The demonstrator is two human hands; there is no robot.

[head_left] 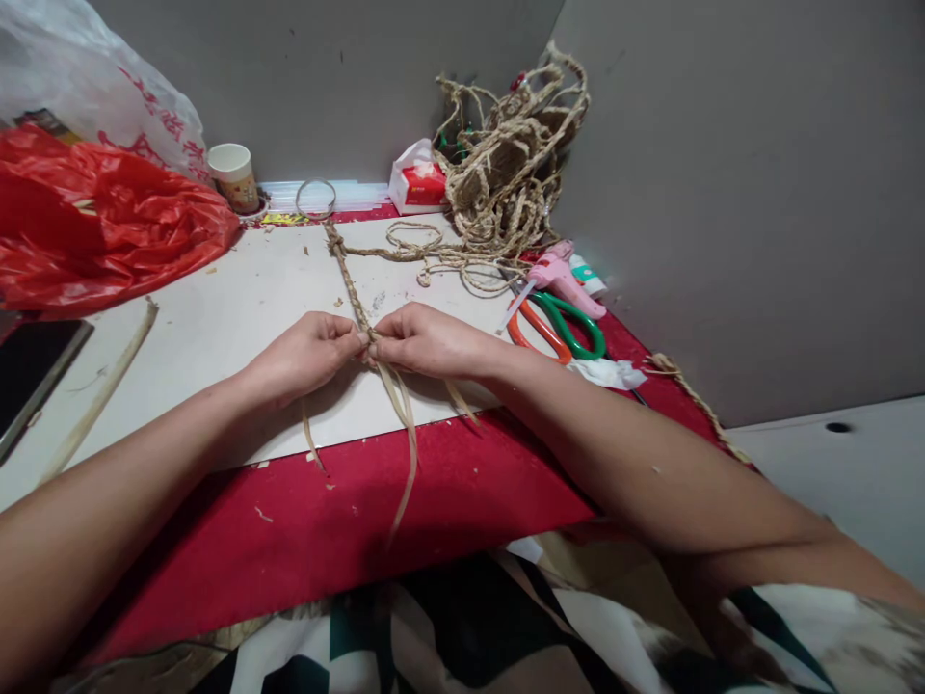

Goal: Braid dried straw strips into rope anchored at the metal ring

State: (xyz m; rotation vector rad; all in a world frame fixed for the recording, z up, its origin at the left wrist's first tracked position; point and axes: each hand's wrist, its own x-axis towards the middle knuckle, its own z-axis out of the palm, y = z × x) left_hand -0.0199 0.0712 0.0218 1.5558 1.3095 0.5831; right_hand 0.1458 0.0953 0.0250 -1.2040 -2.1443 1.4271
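Note:
A braided straw cord (352,289) runs from a knot near the back of the white board (267,289) down to my hands. My left hand (310,352) pinches its lower end from the left. From the right, my right hand (423,339) grips the same spot, the fingertips of both hands nearly touching. Several loose flat strands (406,414) hang below my fingers over the board's front edge and the red cloth (462,492). Where exactly the strands cross is hidden by my fingertips.
Coiled cord (506,183) is piled at the back right, beside a tissue pack (419,188). A pink glue gun (560,275) and scissors (578,328) lie right. Red plastic bag (122,222), paper cup (235,178), phone (36,376) and a dry stalk (108,386) are left.

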